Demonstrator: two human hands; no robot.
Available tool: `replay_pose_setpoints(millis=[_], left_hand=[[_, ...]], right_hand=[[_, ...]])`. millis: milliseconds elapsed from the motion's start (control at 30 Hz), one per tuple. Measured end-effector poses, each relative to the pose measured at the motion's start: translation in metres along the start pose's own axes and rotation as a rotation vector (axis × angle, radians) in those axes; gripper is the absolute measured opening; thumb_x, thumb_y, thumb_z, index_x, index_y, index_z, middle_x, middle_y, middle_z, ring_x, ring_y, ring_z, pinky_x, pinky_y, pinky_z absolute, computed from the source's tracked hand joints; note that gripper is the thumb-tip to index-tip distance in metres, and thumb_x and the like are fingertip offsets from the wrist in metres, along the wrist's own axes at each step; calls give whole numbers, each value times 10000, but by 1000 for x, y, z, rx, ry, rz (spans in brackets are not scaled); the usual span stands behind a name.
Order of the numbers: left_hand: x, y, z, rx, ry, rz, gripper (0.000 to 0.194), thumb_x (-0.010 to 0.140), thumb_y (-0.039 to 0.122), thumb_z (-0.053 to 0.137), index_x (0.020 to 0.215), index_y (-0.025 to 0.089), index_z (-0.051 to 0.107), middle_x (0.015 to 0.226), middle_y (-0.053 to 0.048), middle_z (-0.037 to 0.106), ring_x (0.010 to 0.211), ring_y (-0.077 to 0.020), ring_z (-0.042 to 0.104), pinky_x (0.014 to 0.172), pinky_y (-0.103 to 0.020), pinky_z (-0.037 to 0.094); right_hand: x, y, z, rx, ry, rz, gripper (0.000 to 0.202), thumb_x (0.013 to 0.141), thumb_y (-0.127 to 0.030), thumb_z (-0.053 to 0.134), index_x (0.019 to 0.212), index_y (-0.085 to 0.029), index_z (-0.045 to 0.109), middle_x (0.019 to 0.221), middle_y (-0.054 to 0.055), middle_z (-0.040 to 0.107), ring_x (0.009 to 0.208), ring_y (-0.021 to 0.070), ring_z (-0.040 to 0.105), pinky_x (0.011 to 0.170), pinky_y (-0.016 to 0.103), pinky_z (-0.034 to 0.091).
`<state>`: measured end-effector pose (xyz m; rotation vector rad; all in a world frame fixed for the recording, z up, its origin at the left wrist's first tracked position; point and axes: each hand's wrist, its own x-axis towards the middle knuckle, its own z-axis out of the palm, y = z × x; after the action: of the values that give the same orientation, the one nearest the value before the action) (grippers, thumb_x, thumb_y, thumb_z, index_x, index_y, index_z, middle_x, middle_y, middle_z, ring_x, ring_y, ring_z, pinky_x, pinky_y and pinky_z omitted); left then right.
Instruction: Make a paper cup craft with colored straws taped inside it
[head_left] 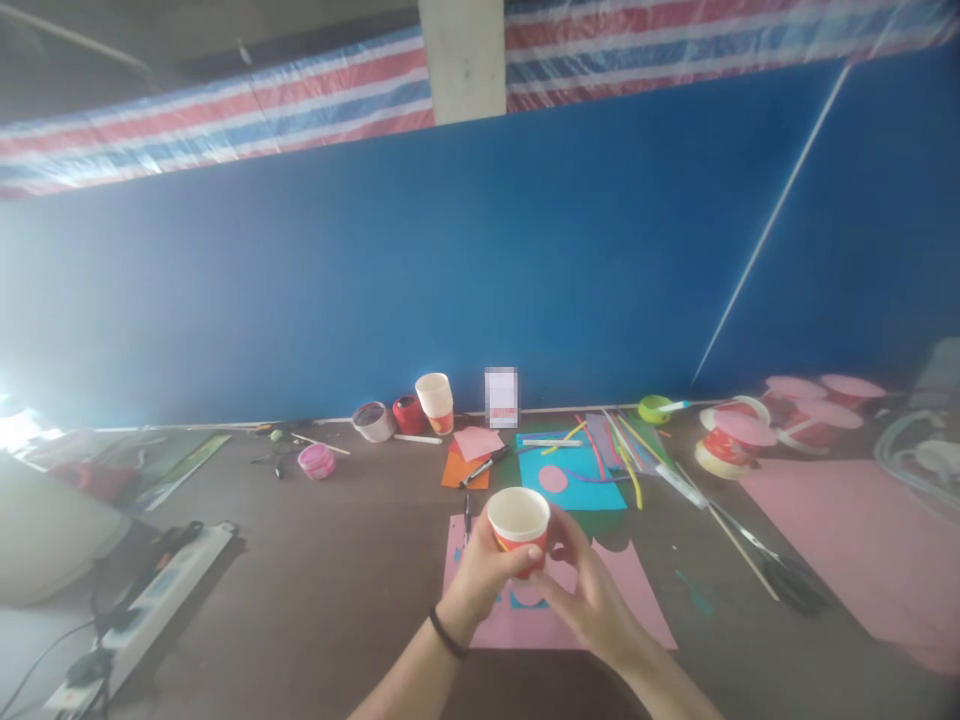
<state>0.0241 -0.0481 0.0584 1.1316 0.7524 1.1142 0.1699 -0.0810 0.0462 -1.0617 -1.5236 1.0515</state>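
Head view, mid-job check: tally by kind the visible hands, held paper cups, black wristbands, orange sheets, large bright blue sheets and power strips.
Hands: 2, left hand and right hand
Held paper cup: 1
Black wristband: 1
Orange sheet: 1
Large bright blue sheet: 1
Power strip: 1
Total: 7

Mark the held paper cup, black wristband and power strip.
Paper cup [517, 538]: head view, red outer wall below the rim.
Black wristband [446, 635]: head view, middle of the band.
Power strip [163, 602]: head view, middle of its long body.
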Motion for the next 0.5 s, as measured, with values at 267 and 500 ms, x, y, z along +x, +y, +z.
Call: replay_pose_setpoints(millis=[267,500], left_hand=[[-9,-7,-7,341,52,205,660,611,261,777,1168,205,428,1114,-96,551,1020,-257,534,880,-361,423],[-18,-9,-9,355,-42,261,718,638,360,753,1236,217,382,1182,-118,489,1085,-286,501,929,-400,401]], right_hand=[[-6,-7,-11,18,-32,-6,649,843,-308,555,1395,-259,219,1378,103,402,1242,253,404,1014,429,382],[-5,-11,-6,-146,-36,-27,661,799,-307,610,1372,-258,286,1412,91,367,1289,273,344,1063,460,321]])
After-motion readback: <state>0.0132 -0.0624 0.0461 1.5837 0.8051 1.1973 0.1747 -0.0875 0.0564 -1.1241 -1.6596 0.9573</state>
